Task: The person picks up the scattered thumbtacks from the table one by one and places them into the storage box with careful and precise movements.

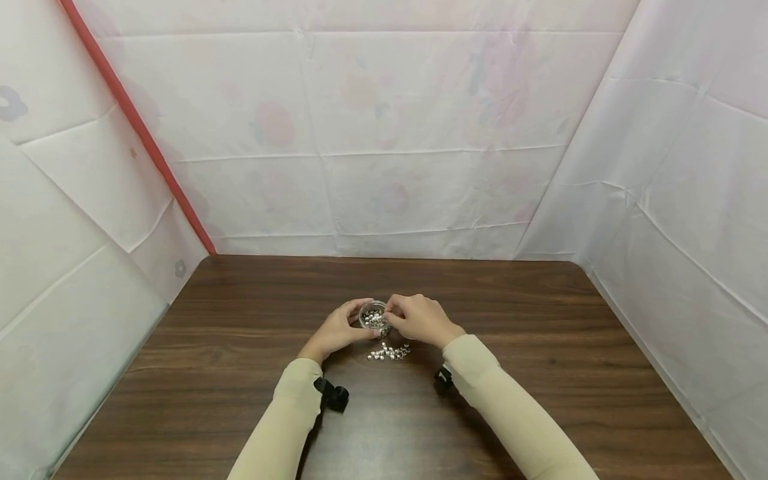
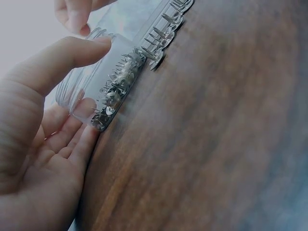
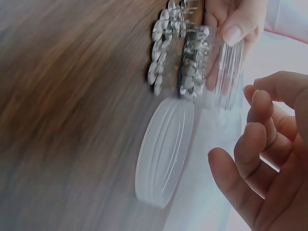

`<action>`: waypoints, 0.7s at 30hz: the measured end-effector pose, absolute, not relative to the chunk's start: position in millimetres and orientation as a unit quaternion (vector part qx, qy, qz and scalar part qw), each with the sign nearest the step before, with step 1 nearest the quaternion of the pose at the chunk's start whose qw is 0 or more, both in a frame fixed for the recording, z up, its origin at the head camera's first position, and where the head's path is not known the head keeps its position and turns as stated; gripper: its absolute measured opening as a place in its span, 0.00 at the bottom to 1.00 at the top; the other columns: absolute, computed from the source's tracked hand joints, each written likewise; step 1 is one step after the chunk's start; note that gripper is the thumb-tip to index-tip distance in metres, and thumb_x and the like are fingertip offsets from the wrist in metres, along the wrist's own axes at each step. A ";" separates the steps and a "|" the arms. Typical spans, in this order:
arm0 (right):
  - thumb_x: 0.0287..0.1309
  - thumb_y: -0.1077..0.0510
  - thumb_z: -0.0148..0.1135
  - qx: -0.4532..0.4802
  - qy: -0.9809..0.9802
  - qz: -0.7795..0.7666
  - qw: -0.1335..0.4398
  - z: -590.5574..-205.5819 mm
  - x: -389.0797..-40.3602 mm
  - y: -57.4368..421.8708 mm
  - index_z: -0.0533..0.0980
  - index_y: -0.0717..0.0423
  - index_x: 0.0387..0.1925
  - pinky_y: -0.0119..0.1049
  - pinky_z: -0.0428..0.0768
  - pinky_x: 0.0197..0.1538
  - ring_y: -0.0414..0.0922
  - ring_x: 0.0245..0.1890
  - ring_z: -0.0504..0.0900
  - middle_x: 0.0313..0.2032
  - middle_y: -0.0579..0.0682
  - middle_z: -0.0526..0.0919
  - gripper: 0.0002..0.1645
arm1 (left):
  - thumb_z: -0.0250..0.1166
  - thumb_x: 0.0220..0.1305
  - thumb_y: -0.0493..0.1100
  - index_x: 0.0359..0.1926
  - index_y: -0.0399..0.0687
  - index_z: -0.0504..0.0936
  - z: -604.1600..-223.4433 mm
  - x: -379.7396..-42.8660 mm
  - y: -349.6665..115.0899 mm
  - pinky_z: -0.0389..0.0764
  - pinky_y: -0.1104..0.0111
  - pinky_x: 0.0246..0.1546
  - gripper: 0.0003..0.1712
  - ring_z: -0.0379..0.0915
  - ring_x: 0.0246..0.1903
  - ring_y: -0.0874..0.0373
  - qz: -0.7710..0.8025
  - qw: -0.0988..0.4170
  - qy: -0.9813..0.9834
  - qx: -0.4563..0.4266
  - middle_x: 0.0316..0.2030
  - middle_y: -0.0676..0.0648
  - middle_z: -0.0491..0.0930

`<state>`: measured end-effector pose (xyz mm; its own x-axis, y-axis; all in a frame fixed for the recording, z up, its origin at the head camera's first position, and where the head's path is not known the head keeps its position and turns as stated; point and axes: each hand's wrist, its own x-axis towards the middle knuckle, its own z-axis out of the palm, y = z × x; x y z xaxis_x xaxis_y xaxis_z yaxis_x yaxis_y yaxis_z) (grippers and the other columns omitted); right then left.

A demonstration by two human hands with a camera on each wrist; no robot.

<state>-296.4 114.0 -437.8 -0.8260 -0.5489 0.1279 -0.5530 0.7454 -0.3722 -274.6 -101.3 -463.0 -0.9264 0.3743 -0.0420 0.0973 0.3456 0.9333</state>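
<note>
A clear round jar (image 1: 373,317) stands on the table, partly filled with silver thumbtacks (image 3: 195,62). My left hand (image 1: 341,330) grips it from the side, thumb near the rim and fingers around the far side. My right hand (image 1: 423,319) is over the jar's right edge, its thumb and index finger close together at the mouth. Whether a tack sits between those fingertips is hidden. Loose thumbtacks (image 1: 389,353) lie point up in front of the jar. Beside the jar, a translucent lid (image 3: 163,154) shows in the right wrist view.
The dark wooden table (image 1: 540,373) has pale patterned cloth (image 1: 384,167) hung behind it and at both sides. A red strip (image 1: 138,127) runs down the left corner. Black wrist cameras (image 1: 334,396) are strapped below the sleeves.
</note>
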 end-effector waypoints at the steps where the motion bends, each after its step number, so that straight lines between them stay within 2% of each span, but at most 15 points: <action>1: 0.63 0.46 0.53 0.290 -0.935 0.203 0.008 -437.7 -295.7 116.9 0.77 0.40 0.37 0.32 0.74 0.21 0.33 0.16 0.71 0.23 0.34 0.79 0.07 | 0.72 0.50 0.48 0.67 0.48 0.63 -463.0 -274.7 -101.3 0.70 0.51 0.59 0.44 0.60 0.61 0.49 0.556 0.124 0.809 0.147 0.65 0.43 0.62; 6: 0.62 0.46 0.55 0.282 -0.938 0.202 0.018 -438.6 -292.7 130.8 0.76 0.38 0.34 0.33 0.76 0.24 0.31 0.20 0.73 0.24 0.34 0.80 0.06 | 0.72 0.50 0.47 0.67 0.47 0.63 -462.2 -274.4 -101.2 0.70 0.51 0.59 0.44 0.60 0.61 0.48 0.559 0.122 0.806 0.152 0.64 0.43 0.63; 21: 0.61 0.49 0.58 0.314 -0.926 0.205 -0.039 -445.4 -281.7 147.4 0.75 0.40 0.32 0.31 0.74 0.20 0.33 0.17 0.71 0.19 0.34 0.76 0.03 | 0.73 0.50 0.48 0.66 0.49 0.64 -462.3 -272.5 -99.7 0.69 0.50 0.60 0.43 0.61 0.60 0.47 0.548 0.110 0.817 0.145 0.64 0.42 0.63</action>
<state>-281.7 147.4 -445.4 -0.7992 -0.5985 0.0559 -0.5663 0.7185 -0.4038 -272.5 -99.7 -462.3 -0.9337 0.3575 -0.0206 0.1165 0.3579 0.9265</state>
